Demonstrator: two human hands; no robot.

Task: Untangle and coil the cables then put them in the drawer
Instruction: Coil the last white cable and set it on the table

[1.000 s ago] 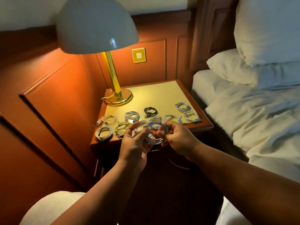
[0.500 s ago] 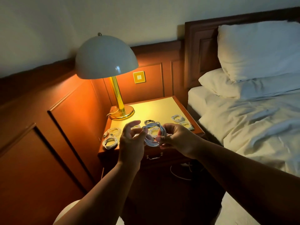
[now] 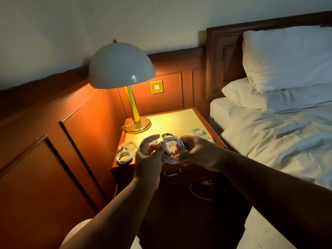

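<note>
Hands lifted slightly, lit nightstand (image 3: pixel 181 121), wood panelling (image 3: pixel 86 126), bed (image 3: pixel 280 141)

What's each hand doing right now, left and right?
Left hand: pinching one side of the white cable coil, upper fingers extended.
Right hand: fingers curled round the coil's other side.

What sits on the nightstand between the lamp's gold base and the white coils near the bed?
In the head view, a black coiled cable lies between the lamp base and those white coils.
</note>
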